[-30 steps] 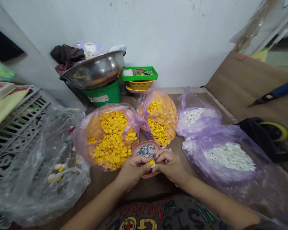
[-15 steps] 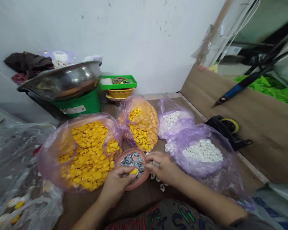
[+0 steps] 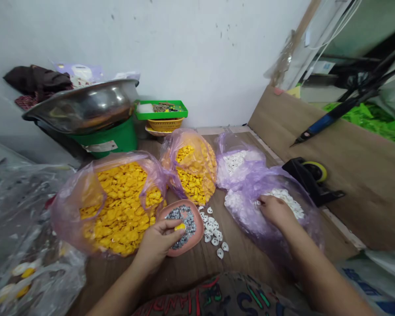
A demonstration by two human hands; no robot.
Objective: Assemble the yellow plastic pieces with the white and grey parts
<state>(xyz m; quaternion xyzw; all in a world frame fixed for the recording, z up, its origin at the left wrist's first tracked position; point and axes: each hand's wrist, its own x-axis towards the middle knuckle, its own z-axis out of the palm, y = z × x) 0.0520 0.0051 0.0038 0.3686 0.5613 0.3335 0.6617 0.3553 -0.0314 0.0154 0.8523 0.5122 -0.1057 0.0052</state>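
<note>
Shift: right hand [image 3: 277, 210] has gone from dish [image 3: 200, 233] into white-parts bag [image 3: 245, 216], fingers curled, grip unclear; left hand [image 3: 158, 241] fingers pinch yellow piece [image 3: 180, 227] over dish.

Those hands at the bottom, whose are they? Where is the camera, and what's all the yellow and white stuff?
Both hands belong to one person, who wears a camera on the head, so the picture looks down just as that person does. The left hand pinches a small yellow piece over a pink dish of tiny grey bits. The right hand reaches into a purple bag of white pieces. On the wooden table stand a big bag of yellow pieces and a second yellow bag further back. A few loose white pieces lie beside the dish.
</note>
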